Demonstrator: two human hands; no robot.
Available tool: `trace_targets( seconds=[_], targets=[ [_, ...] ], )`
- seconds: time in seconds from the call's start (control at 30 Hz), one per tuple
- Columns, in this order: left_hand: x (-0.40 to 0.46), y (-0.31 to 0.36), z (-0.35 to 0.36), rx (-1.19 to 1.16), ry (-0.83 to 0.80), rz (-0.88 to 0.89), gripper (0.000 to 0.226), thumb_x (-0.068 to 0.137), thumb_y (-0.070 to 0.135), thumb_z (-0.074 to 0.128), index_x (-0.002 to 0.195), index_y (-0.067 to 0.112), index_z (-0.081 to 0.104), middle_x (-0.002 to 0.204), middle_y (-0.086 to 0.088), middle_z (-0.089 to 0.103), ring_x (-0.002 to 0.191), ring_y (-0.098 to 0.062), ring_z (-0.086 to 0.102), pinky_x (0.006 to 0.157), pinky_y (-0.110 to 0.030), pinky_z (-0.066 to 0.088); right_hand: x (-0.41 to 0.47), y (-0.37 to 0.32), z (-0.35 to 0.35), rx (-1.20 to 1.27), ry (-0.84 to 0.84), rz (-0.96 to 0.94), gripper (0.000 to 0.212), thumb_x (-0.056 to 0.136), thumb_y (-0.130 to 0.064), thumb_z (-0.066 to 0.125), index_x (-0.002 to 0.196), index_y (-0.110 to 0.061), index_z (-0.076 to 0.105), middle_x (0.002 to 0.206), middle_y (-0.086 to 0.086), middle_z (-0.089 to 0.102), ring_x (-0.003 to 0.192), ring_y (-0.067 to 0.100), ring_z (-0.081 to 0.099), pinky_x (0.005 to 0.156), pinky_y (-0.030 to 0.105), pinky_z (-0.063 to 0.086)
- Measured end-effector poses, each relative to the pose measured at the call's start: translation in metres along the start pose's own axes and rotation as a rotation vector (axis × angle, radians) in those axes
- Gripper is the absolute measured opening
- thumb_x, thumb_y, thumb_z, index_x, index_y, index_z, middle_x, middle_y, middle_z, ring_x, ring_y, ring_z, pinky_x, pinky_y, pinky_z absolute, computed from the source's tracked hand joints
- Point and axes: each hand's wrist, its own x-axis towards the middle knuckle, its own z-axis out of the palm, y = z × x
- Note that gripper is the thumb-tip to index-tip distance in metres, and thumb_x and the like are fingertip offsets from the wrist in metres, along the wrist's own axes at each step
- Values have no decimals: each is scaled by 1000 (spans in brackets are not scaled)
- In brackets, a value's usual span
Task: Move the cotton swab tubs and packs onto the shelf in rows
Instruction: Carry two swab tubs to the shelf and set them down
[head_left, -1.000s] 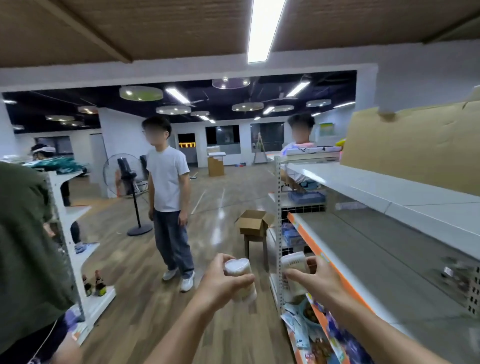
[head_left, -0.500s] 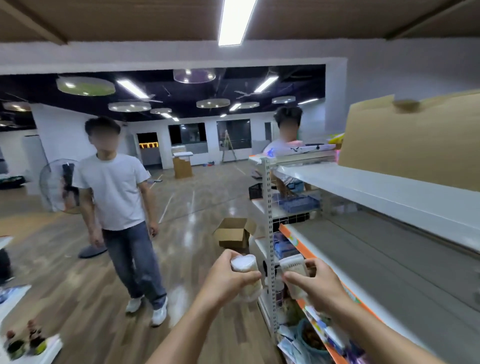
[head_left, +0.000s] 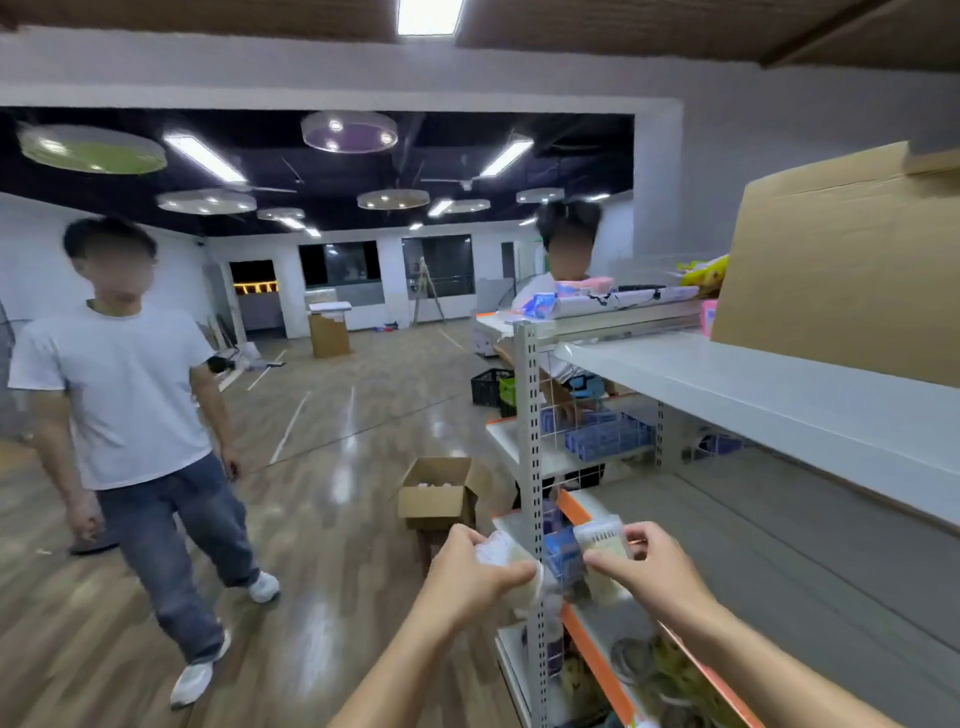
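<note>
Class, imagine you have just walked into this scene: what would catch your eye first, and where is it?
Low in the middle, the left hand and right hand each grip a cotton swab tub at the end of a grey shelf with an orange edge. On the left stands a person in a white T-shirt; an open cardboard box sits on the floor behind the hands.

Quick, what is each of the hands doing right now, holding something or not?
Left hand: grips a cotton swab tub.
Right hand: grips a second cotton swab tub, at the near end of the grey shelf.
</note>
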Motion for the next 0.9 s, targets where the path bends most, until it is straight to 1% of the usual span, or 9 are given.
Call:
trace_targets(
  seconds=[0.1,0.17,0.23,0.37,0.5,0.67,0.77,0.83,0.9],
  targets=[
    [59,8,12,-43,-40,2,61,60,53,81,100,21,48,103,2,63,92,-19,67,65,-35,53,51,-1,-6,19,22,8,36,74,-34,84,100,-24,61,94,-3,70,80,9,69,52,17,49],
    [95,12,23,-42,-75,9,60,61,53,80,100,22,47,104,-1,62,92,-23,67,74,-39,55,79,5,-10,11,39,18,36,74,-35,84,99,-25,60,95,-4,70,82,9,68,58,21,49],
    [127,14,35,-59,-108,22,58,61,53,79,101,23,48,105,-3,62,93,-27,67,73,-42,56,103,13,-14,3,59,35,37,73,-35,84,100,-25,60,95,-4,70,82,7,68,61,22,48],
    [189,19,67,-82,-188,54,54,61,55,77,100,25,55,105,-5,64,90,-25,67,70,-39,55,143,32,-23,-4,135,91,34,75,-28,84,99,-22,60,92,-3,70,77,3,66,51,12,43],
    [249,21,98,-83,-295,92,54,65,54,78,94,11,62,85,1,66,68,-12,58,63,-28,44,175,50,-29,-50,231,138,28,76,-32,83,93,-25,62,90,-7,71,79,3,66,60,19,44],
    [325,17,130,-212,-498,13,35,72,41,83,78,14,63,68,0,66,54,-12,59,49,-21,44,221,70,-29,-78,373,196,35,70,-36,87,95,-20,69,89,-3,74,85,15,71,75,33,56],
    [369,18,145,-308,-654,-146,42,70,33,89,91,5,66,84,-9,73,62,-15,71,59,-25,57,248,81,-24,-52,451,230,29,70,-33,88,90,-19,73,85,-1,76,83,17,72,79,37,58],
    [393,18,154,-399,-754,-262,50,68,26,91,99,1,62,99,-17,69,76,-23,74,74,-39,62,264,83,-23,-47,466,261,18,73,-33,86,82,-20,77,78,-1,76,75,14,72,69,32,56],
    [416,18,163,-441,-849,-332,55,67,27,92,106,0,64,111,-21,66,90,-29,72,82,-44,61,276,84,-20,-17,485,293,14,76,-32,83,72,-20,77,67,-2,74,60,7,68,54,25,52]
  ],
)
